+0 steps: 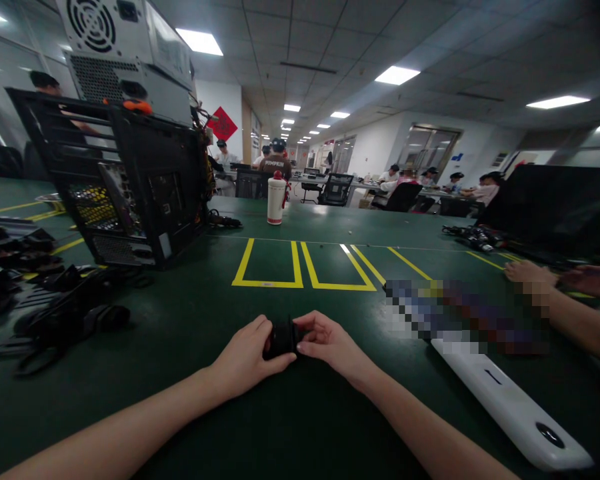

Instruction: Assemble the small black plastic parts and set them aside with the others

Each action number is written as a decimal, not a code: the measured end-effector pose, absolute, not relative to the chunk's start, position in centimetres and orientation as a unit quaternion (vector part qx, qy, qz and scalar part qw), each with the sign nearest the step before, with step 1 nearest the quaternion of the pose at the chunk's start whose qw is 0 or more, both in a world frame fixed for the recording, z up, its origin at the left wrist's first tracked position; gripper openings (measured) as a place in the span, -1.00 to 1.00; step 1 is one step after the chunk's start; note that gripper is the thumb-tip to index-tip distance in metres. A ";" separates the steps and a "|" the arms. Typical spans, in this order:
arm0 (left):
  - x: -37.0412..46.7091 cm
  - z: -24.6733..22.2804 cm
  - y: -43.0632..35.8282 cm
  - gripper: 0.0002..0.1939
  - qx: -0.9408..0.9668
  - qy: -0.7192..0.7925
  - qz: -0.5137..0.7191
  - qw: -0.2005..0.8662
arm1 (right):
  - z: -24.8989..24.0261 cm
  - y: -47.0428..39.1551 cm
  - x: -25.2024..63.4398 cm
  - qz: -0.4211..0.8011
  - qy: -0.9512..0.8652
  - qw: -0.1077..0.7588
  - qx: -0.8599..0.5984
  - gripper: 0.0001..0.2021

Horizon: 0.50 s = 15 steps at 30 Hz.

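Observation:
Between my two hands is a small black cylindrical object [281, 338] with a wider flange on its right side; its exact kind is not clear. My left hand [247, 348] wraps round its left part, thumb along the near side. On the right, my right hand [327, 343] pinches the flanged end with thumb and fingers. Both hands hold it low over the green tabletop [205, 413], in front of the yellow tape outlines [267, 285].
A black computer case [135, 180] with power supplies [125, 53] on it stands left, near black cables and gear [70, 307]. A white cup [277, 200] stands behind the tape. At right lie a long white device [505, 393] and another person's hands [530, 277].

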<state>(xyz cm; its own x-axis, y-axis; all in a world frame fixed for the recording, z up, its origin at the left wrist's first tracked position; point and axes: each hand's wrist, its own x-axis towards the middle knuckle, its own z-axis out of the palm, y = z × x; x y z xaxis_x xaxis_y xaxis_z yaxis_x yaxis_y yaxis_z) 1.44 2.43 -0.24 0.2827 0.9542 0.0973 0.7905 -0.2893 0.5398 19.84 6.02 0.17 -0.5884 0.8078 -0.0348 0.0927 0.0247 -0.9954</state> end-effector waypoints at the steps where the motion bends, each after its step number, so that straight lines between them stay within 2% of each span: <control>1: 1.4 -0.2 2.4 -0.59 0.777 0.561 0.207 0.197 | 0.2 6.0 19.9 0.612 -0.649 0.291 -0.345 -0.63; 7: 1.4 -0.2 2.3 -0.58 0.771 0.564 0.207 0.212 | -0.6 6.3 19.5 0.548 -0.667 0.293 -0.411 -0.69; 10: 1.4 -0.1 2.2 -0.58 0.768 0.567 0.204 0.219 | -0.5 6.2 19.6 0.544 -0.683 0.281 -0.398 -0.72; 15: 1.4 0.0 2.1 -0.58 0.768 0.567 0.202 0.220 | 0.1 5.9 20.0 0.588 -0.666 0.280 -0.364 -0.60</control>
<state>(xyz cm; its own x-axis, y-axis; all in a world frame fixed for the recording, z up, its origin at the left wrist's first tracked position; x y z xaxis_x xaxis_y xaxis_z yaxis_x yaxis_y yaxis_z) 1.41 2.11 0.00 0.2754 0.9594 0.0602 0.7814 -0.2599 0.5673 19.96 5.93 0.07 -0.5783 0.8139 -0.0550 0.1552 0.0436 -0.9869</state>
